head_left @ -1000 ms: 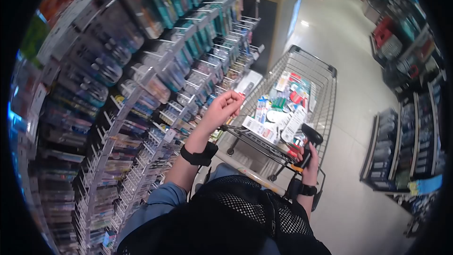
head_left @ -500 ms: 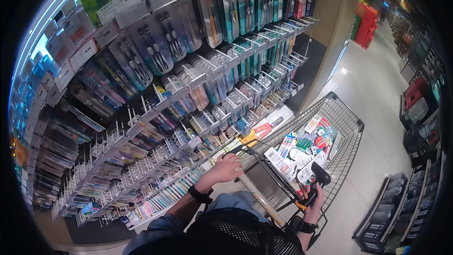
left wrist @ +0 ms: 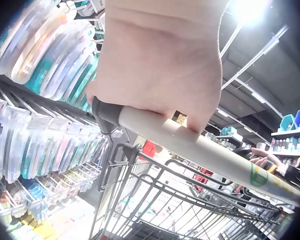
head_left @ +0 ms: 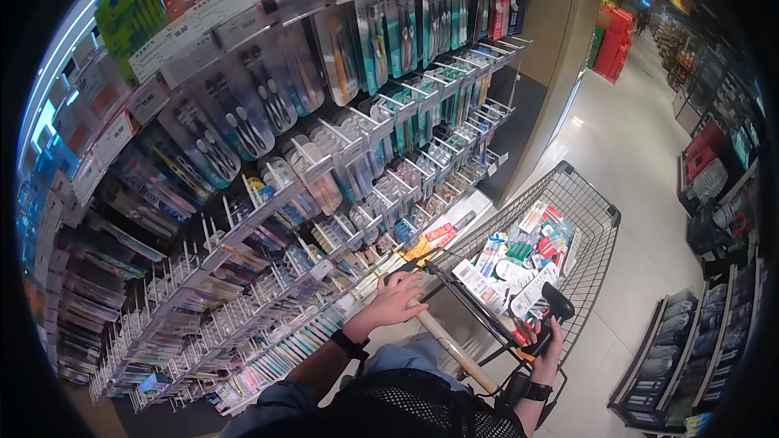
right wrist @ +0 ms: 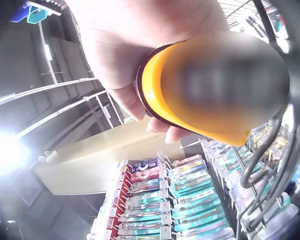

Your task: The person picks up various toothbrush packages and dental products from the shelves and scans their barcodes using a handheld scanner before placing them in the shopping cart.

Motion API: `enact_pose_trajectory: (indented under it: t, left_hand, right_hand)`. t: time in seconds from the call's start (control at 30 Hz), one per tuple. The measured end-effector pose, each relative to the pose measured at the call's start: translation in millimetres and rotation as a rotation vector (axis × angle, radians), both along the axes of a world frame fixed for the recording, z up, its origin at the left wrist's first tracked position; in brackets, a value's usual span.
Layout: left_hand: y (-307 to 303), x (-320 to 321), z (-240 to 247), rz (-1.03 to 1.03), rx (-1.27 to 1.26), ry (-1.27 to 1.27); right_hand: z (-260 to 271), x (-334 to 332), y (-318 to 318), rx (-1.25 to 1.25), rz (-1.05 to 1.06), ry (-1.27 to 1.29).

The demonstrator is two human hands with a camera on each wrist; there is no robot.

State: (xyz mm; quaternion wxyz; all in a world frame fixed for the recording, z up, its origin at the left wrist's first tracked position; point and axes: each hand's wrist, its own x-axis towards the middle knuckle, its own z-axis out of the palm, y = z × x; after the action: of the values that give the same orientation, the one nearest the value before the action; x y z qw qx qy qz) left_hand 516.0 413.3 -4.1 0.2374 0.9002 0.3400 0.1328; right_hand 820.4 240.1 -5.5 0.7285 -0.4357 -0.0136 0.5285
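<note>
My left hand (head_left: 389, 305) rests on the left end of the shopping cart's handle bar (head_left: 454, 350), its fingers loosely extended. In the left wrist view the palm (left wrist: 160, 75) lies over the pale bar, and no fingers show curled beneath it. My right hand (head_left: 548, 345) grips a black and orange handheld scanner (head_left: 558, 302) with a pistol-like handle, above the cart's near right corner. Seen from the right wrist, the orange-rimmed butt of the scanner (right wrist: 152, 87) fills the palm side. Several boxed and carded goods (head_left: 519, 264) lie in the wire cart (head_left: 614, 219).
On the left a tall rack (head_left: 324, 164) of hanging toothbrush packs has prongs sticking out toward the cart. A wooden pillar (head_left: 560, 57) stands at its far end. Low shelves (head_left: 673, 341) line the right of the aisle (head_left: 625, 146), and red boxes (head_left: 615, 45) stand farther off.
My left hand has come down from beside the rack onto the handle bar, and its fingers have loosened since half a second ago. The right hand still holds the scanner. The head view has shifted.
</note>
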Motion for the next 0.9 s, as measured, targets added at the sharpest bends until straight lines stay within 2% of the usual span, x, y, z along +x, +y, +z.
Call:
enact_pose_trajectory:
  t: [0.17,0.63,0.7,0.73,0.8,0.87,0.9]
  left_hand:
    - [24.2,22.0,-3.8,-0.029,-0.015,0.018]
    - [97.0,96.9,2.4,-0.117,0.023,0.095]
    - [111.9,108.0,17.2,-0.164,-0.149,0.098]
    - [125.0,115.5,25.0,-0.162,-0.138,0.095]
    - [155.4,126.6,45.3,0.104,-0.194,-0.346]
    - [183.5,141.2,97.2,0.309,0.094,-0.564]
    - [205.6,144.7,121.0,0.322,0.27,-0.657]
  right_hand:
    - [-4.5,22.2,19.7,-0.007,-0.029,0.058]
    - [-4.5,82.7,75.6,-0.012,-0.036,-0.065]
    - [-10.8,97.4,82.2,-0.024,-0.038,-0.03]
    - [-12.1,103.6,87.1,-0.028,-0.043,-0.021]
    - [-16.4,114.4,92.6,-0.022,-0.055,-0.001]
    - [-19.3,124.3,99.5,-0.003,-0.04,0.02]
    - [-18.3,127.0,104.6,0.005,-0.035,0.074]
